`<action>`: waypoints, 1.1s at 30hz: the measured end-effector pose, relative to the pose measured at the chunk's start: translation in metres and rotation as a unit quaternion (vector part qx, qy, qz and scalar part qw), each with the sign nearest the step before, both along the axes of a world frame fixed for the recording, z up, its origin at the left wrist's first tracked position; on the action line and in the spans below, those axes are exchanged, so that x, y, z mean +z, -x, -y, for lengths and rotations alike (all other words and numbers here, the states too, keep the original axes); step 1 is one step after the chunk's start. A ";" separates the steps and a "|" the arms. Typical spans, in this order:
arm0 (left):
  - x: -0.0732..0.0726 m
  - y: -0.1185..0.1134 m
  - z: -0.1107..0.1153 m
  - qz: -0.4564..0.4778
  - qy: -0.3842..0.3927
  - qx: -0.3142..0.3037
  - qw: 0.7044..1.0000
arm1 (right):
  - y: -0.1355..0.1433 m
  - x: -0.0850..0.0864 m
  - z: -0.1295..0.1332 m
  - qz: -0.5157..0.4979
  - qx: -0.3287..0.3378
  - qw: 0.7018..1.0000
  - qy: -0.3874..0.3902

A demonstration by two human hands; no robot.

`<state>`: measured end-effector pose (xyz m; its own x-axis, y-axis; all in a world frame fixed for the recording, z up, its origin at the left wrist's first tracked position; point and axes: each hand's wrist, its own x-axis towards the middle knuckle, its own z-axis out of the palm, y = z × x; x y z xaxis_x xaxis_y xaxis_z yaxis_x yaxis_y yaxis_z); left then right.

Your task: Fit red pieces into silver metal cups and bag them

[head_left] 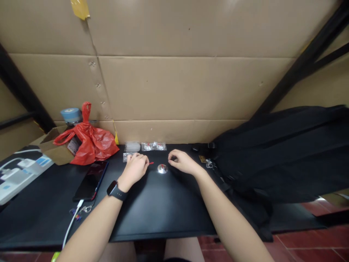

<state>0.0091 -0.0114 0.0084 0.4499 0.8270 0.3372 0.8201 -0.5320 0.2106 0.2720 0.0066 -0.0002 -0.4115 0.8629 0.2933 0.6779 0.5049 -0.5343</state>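
My left hand, with a dark watch on its wrist, is closed, palm down, over the black tabletop. A small red cord sticks out from its fingers. Just beyond its knuckles lies a clear plastic packet. Between my two hands rests a round, shiny silver disc with a red mark at its centre. My right hand is beside the disc, apart from it, fingers curled and thumb brought close to the index finger. What those fingertips hold, if anything, is too small to make out.
Clear packets lie along the cardboard wall. To the left are a red plastic bag, a cardboard box, a phone with a white cable, and a power strip. A black backpack fills the right side.
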 end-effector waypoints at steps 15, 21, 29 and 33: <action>0.002 -0.003 -0.004 0.097 -0.011 -0.014 0.995 | -0.037 -0.008 -0.008 0.056 -0.066 0.992 0.097; 0.003 -0.006 -0.002 0.100 0.002 -0.011 0.995 | -0.040 -0.007 -0.007 0.041 -0.065 0.993 0.092; 0.004 -0.010 0.000 0.137 0.032 0.001 0.990 | 0.010 0.012 0.010 -0.137 0.003 0.991 -0.005; 0.007 -0.015 0.003 0.173 0.058 -0.006 0.983 | 0.050 0.013 0.025 -0.251 0.034 0.966 -0.059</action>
<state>0.0242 -0.0144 0.0156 0.3340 0.8645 0.3757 0.6825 -0.4967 0.5362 0.2224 -0.0182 0.0129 -0.2460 0.7874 0.5652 0.3111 0.6164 -0.7234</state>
